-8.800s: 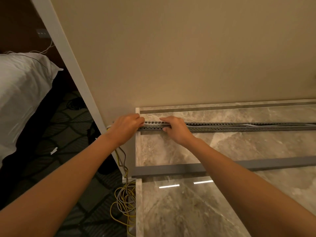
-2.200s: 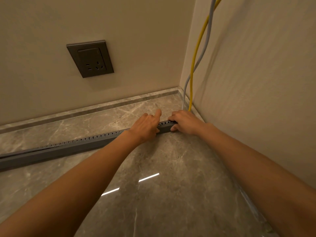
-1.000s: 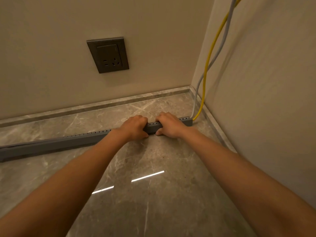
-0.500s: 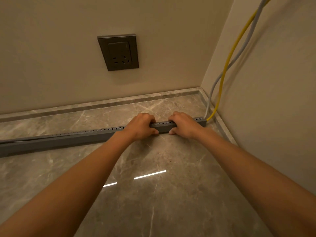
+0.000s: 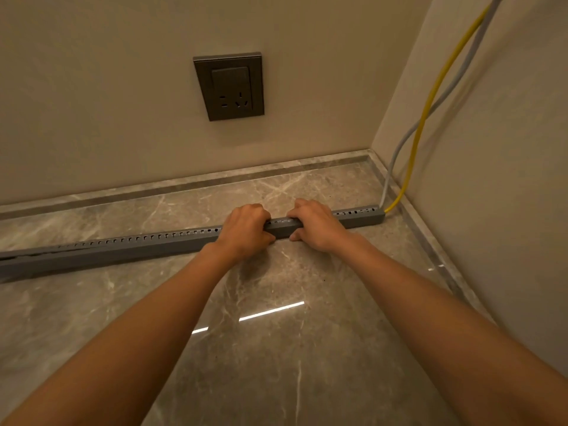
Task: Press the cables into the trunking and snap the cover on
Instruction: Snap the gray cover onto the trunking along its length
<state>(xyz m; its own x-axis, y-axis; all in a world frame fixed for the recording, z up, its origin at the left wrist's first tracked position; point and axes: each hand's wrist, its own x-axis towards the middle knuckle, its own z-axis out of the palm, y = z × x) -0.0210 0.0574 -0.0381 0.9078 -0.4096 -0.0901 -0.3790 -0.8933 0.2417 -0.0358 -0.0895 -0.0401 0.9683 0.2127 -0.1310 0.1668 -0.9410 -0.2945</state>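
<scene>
A long grey slotted trunking (image 5: 147, 244) lies across the marble surface, from the left edge to the right corner. Its cover sits on top; at the far left a stretch of cover (image 5: 27, 256) looks slightly raised. My left hand (image 5: 246, 230) and my right hand (image 5: 316, 224) grip the trunking side by side, fingers curled over its top and thumbs on its front. A yellow cable (image 5: 425, 118) and a grey cable (image 5: 399, 149) come down the right wall and enter the trunking's right end (image 5: 376, 214). Any cables inside are hidden.
A dark wall socket (image 5: 229, 86) is set in the back wall above the trunking. The marble surface (image 5: 276, 348) has a raised rim (image 5: 215, 176) along the back and right walls. The right wall stands close to my right arm.
Both hands have slid left along the trunking, away from the right corner, and more of its right end now shows. The view has shifted left with them.
</scene>
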